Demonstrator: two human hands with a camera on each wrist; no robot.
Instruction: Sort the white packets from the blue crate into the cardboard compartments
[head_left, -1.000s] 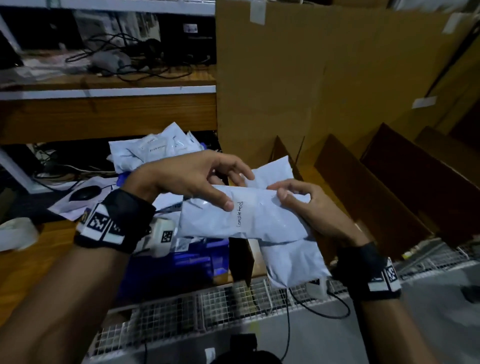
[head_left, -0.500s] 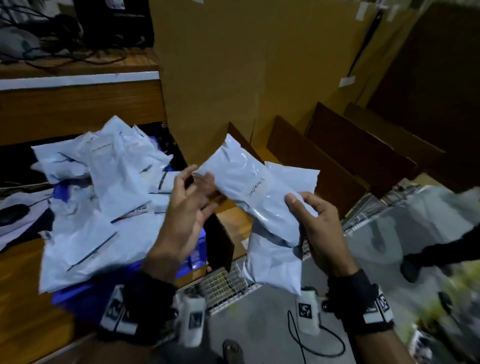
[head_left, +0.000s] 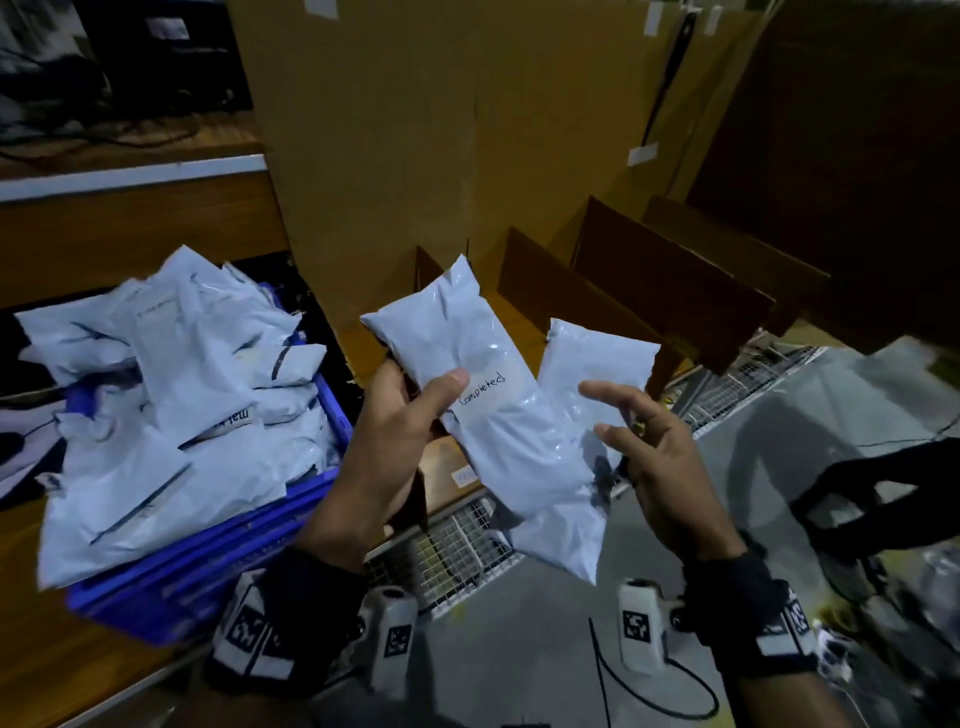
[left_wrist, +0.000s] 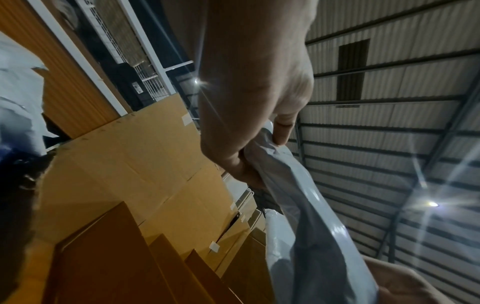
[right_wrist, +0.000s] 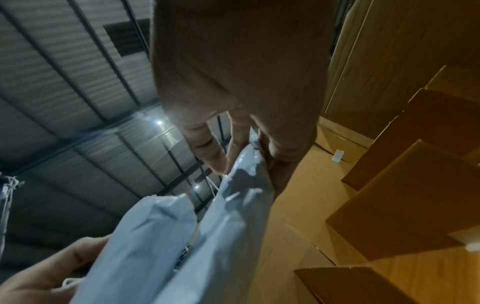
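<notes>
The packet marked "Completed" (head_left: 485, 400) is pinched in my left hand (head_left: 387, 457), up in front of the cardboard compartments (head_left: 634, 291), overlapping a second white packet (head_left: 592, 374) that my right hand (head_left: 660, 457) seems to hold from behind with loose fingers, though that grip is mostly hidden. The slick plastic could let either packet slip, or they could drop together into one slot. The second packet's label is hidden, and the blue crate (head_left: 218, 561) is still heaped.

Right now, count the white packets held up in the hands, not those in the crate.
2. The packet marked "Completed" is gripped by the left hand; the second packet lies partly behind it, held by the right hand. Another could be hidden behind them.
</notes>
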